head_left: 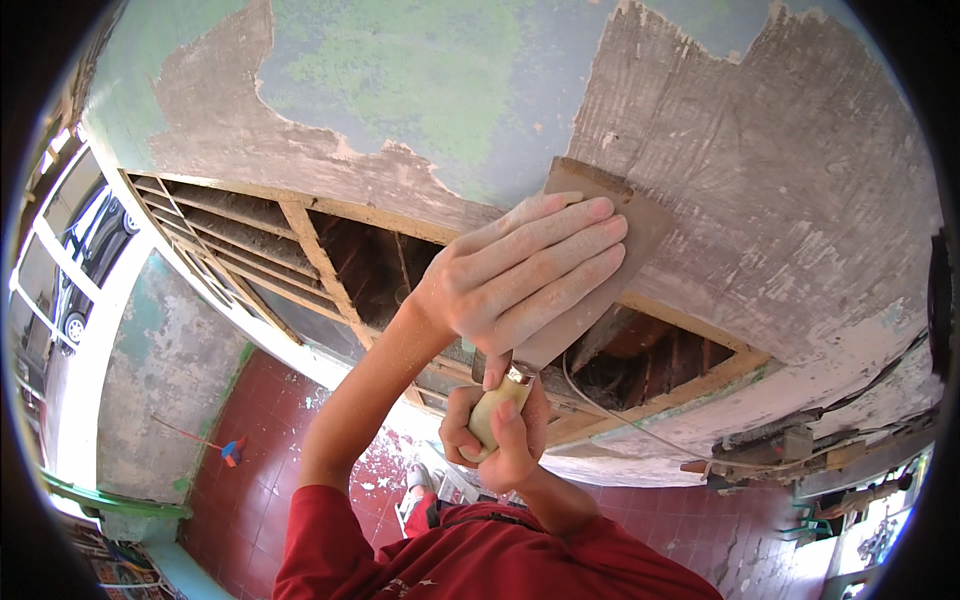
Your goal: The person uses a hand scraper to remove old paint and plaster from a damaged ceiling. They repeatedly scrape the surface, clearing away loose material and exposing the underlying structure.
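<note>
A wide scraper (649, 232) with a broad metal blade and a pale handle lies up against the wall (700, 150). My right hand (505, 430) is wrapped round its handle, thumb along the top. Across the blade lies my left hand (535, 265), its dusty fingers stretched out and pressing flat on the metal. The blade's far edge touches bare grey-brown plaster. Left of it, the wall still bears green and blue-grey paint (400, 80) with ragged edges.
Below the plaster runs a wooden vent frame (325, 265) with slats and dark openings. A loose cable (640, 428) hangs by it. Paint flakes lie on the red tiled floor (250, 430) beside a ladder (455, 487). A blue-and-red tool (231, 453) lies on the left.
</note>
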`<state>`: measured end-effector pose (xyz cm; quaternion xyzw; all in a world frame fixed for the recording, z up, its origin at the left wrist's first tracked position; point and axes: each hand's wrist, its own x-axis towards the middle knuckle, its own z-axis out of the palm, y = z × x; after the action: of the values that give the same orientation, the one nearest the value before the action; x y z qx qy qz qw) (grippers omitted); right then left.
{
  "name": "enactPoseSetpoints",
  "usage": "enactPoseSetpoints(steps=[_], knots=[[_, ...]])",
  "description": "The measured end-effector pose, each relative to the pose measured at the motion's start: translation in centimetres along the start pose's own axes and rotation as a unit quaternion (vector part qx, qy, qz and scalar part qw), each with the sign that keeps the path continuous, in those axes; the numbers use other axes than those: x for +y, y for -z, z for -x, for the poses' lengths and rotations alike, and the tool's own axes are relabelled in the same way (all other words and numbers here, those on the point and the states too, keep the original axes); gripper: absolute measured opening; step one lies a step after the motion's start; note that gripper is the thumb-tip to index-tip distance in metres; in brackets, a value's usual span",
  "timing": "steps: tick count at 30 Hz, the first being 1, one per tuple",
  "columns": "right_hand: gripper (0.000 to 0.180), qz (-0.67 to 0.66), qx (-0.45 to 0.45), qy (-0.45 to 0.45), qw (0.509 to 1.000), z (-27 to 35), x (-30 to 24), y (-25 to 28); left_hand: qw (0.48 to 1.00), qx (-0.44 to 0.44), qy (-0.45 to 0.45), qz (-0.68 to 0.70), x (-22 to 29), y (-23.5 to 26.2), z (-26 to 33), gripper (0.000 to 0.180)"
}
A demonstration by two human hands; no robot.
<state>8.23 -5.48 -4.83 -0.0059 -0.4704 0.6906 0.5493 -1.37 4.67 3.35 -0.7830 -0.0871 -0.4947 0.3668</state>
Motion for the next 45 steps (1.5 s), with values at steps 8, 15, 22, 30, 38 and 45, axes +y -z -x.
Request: enactPoseSetpoints(steps=[8, 15, 22, 30, 38, 45], knots=[[0.019, 0.002, 0.002, -0.011, 1.0, 0.1, -0.6, -0.2, 0.997, -0.002, 0.069, -0.036, 1.5, 0.2, -0.9, 0.036], [0.02, -0.005, -0.005, -0.024, 1.0, 0.3, -0.4, 0.6, 0.996, -0.017, 0.075, -0.051, 1.8, 0.2, -1.1, 0.036], [0.02, 0.005, 0.0, -0.005, 1.0, 0.4, -0.1, 0.5, 0.996, -0.031, 0.082, -0.011, 2.3, 0.4, -0.2, 0.039], [0.024, 0.06, 0.018, -0.009, 0.998, -0.2, -0.9, -0.2, 0.997, -0.013, 0.07, -0.023, 1.5, -0.1, -0.9, 0.041], [0.024, 0.064, -0.014, -0.003, 0.998, -0.8, -1.3, -0.2, 0.997, -0.01, 0.057, -0.049, 0.9, -0.1, -1.2, 0.044], [0.023, 0.067, -0.015, -0.01, 0.998, -0.2, -1.0, -0.5, 0.997, 0.0, 0.072, -0.006, 1.3, 0.4, -0.9, 0.045]])
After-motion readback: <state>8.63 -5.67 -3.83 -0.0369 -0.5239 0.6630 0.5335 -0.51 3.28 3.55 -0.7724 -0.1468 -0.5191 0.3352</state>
